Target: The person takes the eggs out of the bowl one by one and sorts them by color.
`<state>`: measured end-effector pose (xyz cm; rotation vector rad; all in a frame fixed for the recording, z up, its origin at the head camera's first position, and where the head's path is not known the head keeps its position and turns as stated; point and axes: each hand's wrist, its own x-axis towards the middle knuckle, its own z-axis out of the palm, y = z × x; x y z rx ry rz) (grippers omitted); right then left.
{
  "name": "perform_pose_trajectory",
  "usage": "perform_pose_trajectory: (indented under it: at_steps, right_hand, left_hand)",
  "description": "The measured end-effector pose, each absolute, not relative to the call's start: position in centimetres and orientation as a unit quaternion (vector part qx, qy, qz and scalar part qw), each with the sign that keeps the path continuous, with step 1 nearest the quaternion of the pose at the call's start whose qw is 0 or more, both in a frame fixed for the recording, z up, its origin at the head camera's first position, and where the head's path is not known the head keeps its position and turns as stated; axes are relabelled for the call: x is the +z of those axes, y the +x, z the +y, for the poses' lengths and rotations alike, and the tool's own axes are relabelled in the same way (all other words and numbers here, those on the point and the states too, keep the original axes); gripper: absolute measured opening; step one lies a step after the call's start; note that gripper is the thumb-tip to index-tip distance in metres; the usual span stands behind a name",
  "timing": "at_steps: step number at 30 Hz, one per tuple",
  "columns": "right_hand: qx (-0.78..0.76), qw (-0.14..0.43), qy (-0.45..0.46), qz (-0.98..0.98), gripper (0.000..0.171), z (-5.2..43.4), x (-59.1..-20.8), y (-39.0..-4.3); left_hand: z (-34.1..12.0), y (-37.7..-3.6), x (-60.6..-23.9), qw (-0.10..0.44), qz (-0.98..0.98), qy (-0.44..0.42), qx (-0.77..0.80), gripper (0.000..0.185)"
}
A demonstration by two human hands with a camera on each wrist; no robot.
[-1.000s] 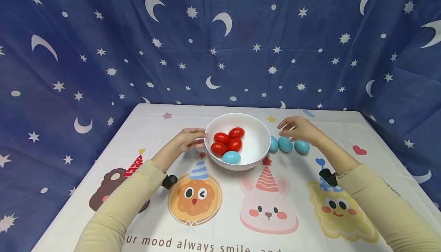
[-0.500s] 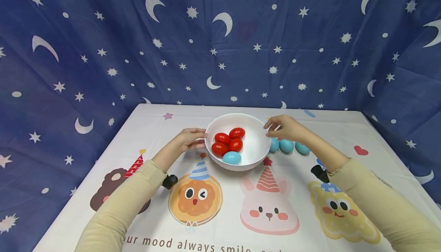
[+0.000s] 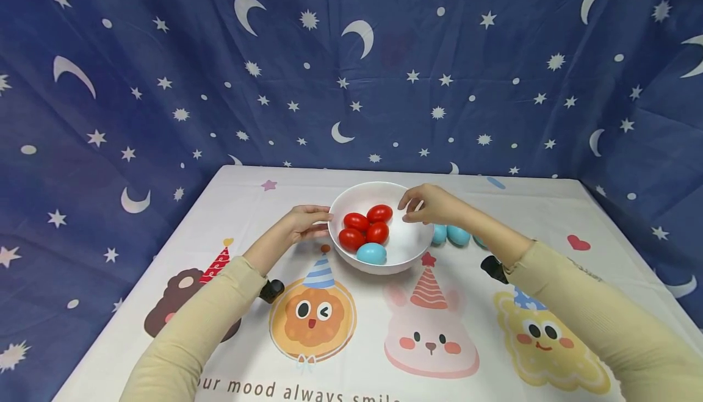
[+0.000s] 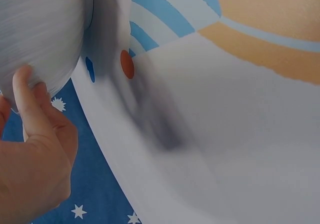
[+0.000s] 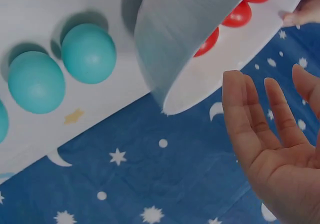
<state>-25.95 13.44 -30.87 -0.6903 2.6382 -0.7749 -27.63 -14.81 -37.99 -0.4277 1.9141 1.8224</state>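
Bowl (image 3: 409,249) first: a round, smooth white one, glossy and deep-sided, sitting near the middle of the table on a printed cloth (image 3: 351,353). Inside it lie four red eggs (image 3: 367,226), shiny and oval, bunched toward the left, with one matte blue egg (image 3: 371,253) against the near wall.

Over the bowl's right half hovers the right hand (image 3: 434,205), fingers spread and loosely bent, holding nothing; the wrist view shows its palm bare and the fingers (image 5: 255,119) apart above the thin rim. The left hand (image 3: 302,222) rests against the bowl's outer left wall, fingers lightly bent with a fingertip (image 4: 25,91) touching the curved white side.

Just beside the bowl on the right sit more blue eggs (image 3: 456,235) in a row on the cloth, partly hidden by the right forearm. Both arms wear cream ribbed sleeves (image 3: 582,310). The cloth carries soft cartoon animals in party hats, and a dark blue curtain (image 3: 219,85) with pale moons and stars hangs in folds behind the table.
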Motion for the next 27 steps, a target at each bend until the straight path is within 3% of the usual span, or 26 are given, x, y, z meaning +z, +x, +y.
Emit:
perform_pose_trajectory:
  at_steps: [18,27]
  right_hand:
    - [-0.27,0.152,-0.368,0.877,0.022,10.0,-33.3,-26.4]
    - [-0.284,0.199,-0.378,0.858,0.023,9.0,-34.5,-26.2]
  left_hand:
    - [-14.8,-27.5,-37.8,0.225,0.705,-0.15,0.656,0.044]
    - [-14.8,-27.4,-37.9,0.231,0.694,-0.141,0.667,0.045]
